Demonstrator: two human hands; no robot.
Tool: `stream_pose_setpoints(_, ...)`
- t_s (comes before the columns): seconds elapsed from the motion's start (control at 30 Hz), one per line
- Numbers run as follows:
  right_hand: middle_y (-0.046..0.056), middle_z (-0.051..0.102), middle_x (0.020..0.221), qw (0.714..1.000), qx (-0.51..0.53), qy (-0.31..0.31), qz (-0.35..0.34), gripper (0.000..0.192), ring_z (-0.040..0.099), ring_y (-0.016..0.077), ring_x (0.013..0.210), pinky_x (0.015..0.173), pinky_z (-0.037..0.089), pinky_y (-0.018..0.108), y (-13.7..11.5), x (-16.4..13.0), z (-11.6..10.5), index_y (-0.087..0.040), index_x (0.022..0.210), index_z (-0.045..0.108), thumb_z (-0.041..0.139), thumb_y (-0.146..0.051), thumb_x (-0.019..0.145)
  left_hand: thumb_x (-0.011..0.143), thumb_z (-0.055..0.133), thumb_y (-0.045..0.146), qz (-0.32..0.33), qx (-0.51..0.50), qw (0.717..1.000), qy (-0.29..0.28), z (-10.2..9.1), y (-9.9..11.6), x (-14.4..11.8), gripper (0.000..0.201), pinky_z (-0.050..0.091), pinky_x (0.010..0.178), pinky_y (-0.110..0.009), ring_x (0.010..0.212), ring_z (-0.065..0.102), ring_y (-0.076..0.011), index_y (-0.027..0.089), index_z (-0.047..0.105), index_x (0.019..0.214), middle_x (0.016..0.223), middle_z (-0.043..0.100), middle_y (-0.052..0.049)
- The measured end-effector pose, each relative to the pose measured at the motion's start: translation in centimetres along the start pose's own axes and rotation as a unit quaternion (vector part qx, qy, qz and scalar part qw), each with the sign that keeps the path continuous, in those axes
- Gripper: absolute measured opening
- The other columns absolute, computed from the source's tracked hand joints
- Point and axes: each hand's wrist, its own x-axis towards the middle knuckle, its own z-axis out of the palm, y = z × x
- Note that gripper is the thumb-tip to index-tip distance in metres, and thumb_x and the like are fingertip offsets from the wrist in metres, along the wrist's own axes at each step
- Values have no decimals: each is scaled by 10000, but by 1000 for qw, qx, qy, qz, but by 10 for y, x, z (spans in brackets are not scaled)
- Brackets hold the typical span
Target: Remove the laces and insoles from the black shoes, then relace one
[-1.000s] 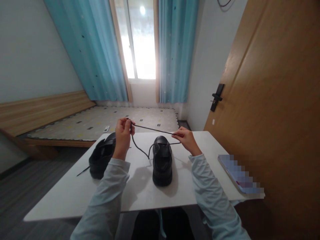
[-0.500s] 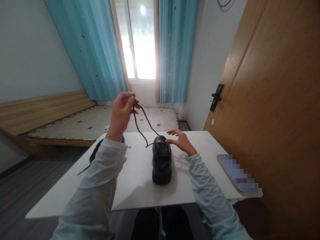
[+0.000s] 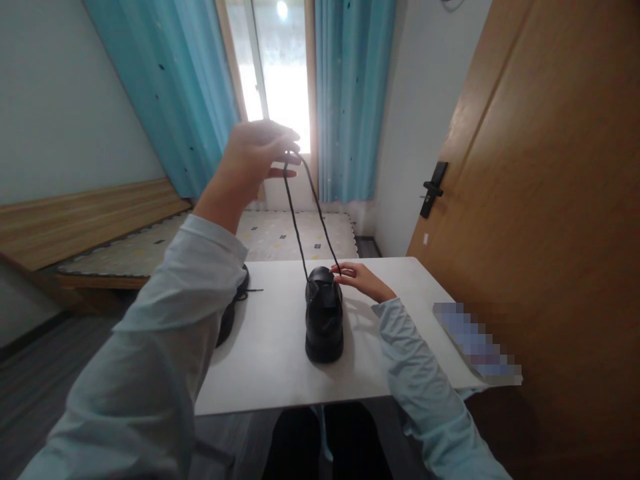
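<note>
A black lace-up shoe [image 3: 324, 327] stands upright on the white table, its heel towards me. Its dark shoelace [image 3: 299, 230] rises from both sides of the shoe as a tall, taut loop. High above the table, my left hand [image 3: 257, 157] is closed on the top of this loop. My right hand [image 3: 363, 280] is at the shoe's upper right side, fingertips drawn together where the right strand of lace meets them; the exact grip is small to see. Partly hidden behind my left sleeve lies a second black shoe [image 3: 227, 323] with a loose lace end.
The white table [image 3: 270, 373] extends before me, with a pixelated flat item [image 3: 475, 343] at its right edge. Beyond it is a bed [image 3: 320, 233] under a curtained window. A wooden door [image 3: 545, 200] stands at the right.
My left hand has risen, drawing the shoelace up and tight. My right hand's spread fingers have come together at the right strand. My left sleeve now covers the second shoe differently.
</note>
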Motion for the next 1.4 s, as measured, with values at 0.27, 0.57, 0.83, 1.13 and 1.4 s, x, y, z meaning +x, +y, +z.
stream_pose_setpoints(0.27,62,699,821,993,-61,98,-34,298,617,164,748,741,491,318,11,7,2,-147,765,723,650,-435,747,776,640,130,-17,53,998,-41,14,26,14,145,502,804,-498,765,674,-167,28,639,877,758,635,-33)
stream_pose_setpoints(0.57,114,618,1129,999,-30,25,-1,676,578,229,1061,918,468,387,12,7,22,-182,1163,575,820,-385,567,772,669,181,15,89,995,-39,23,34,24,208,527,775,-471,723,670,-156,37,637,918,793,644,-57)
stream_pose_setpoints(0.83,131,539,1162,999,-28,33,20,932,534,242,1092,955,433,434,19,8,22,-200,1279,369,844,-407,504,759,628,166,31,127,989,-73,29,31,33,249,496,720,-451,761,684,-194,-6,644,938,715,623,-20)
stream_pose_setpoints(1.13,131,494,1200,993,-65,98,-1,897,515,244,1108,899,458,422,7,5,24,-240,1301,283,802,-396,587,744,635,56,-51,162,985,25,12,4,29,84,558,696,-459,535,573,-99,115,616,687,582,603,16)
stream_pose_setpoints(1.4,127,465,1243,988,-98,109,-51,756,519,225,1091,877,464,399,1,4,31,-234,1274,335,751,-287,645,780,633,222,-113,134,984,28,-13,-43,-20,121,543,683,-337,625,632,-123,104,610,799,770,691,-69)
